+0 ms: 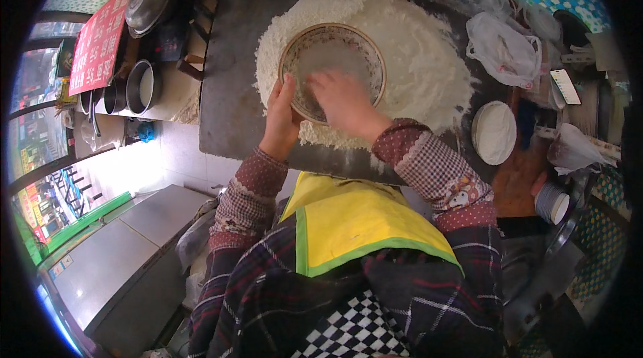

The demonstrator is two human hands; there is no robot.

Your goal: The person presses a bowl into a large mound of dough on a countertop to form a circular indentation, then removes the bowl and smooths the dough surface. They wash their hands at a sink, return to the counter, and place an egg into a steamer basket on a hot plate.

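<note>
A wide bowl (pixel 379 56) with a patterned inner wall and a brown rim rests on a large spread of white flour (pixel 425 63). My left hand (pixel 282 120) grips its near left side, thumb up along the rim and fingers hidden behind the wall. Inside the bowl is my right hand (pixel 345 100), palm down over the pale contents, its fingers smeared by motion. What lies in the bowl is blurred; it looks whitish and cloudy. Both forearms wear checked sleeve covers.
The flour lies on a dark worktop (pixel 234 83). To its right are a round container of white powder (pixel 494 132), a plastic bag (pixel 504 48), a phone (pixel 566 87) and stacked bowls (pixel 552 202). Metal pots (pixel 143 87) and a red sign (pixel 100 40) stand at left.
</note>
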